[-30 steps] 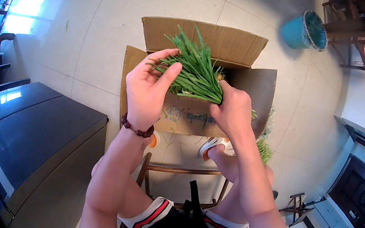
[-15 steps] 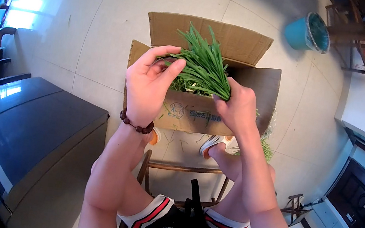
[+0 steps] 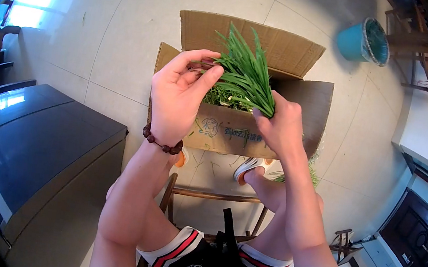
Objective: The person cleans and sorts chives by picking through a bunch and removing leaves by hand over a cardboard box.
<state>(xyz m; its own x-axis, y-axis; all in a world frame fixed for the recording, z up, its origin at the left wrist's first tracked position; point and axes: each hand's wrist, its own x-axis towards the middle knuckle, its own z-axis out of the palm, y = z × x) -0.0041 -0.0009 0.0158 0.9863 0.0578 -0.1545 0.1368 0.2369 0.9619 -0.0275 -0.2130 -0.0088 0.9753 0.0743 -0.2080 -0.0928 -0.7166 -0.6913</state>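
One bunch of green leaves fills our closed right fingers; our part-open left fingers have narrowed beside it.

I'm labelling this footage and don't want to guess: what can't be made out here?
All in the head view:
- Lower ends of the green bunch: hidden by the right hand.
- Whether the left hand pinches any leaves: its fingers overlap them.
- Bottom of the cardboard box: covered by loose greens and the bunch.
- Full printing on the box: small and blurred.
- Inside of the blue bucket: too dark and distant.
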